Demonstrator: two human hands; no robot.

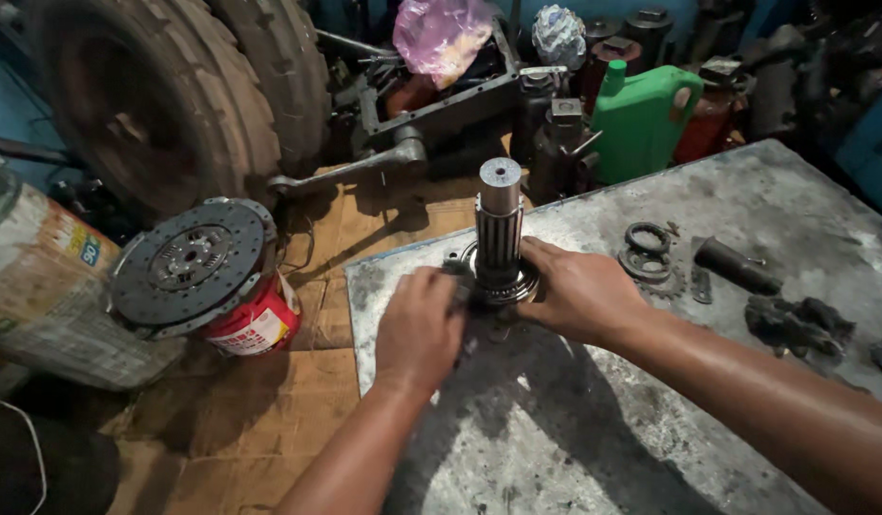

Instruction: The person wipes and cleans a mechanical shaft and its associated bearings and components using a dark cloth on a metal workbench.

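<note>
A splined steel shaft [499, 224] stands upright on the grey metal plate [593, 439], with a ring-shaped gear or bearing [513, 287] at its base. My left hand [419, 329] rests against the left side of that base, fingers curled over it. From the right, my right hand [576, 291] grips the same base. What lies under my palms is hidden.
Rings and a toothed washer [648, 256], a dark cylinder [735, 266] and a greasy lump [796, 321] lie on the plate's right. A clutch disc [191, 262] sits on a red can [258, 325]. Tyres [174, 95], a green jug [644, 119] and engine parts stand behind.
</note>
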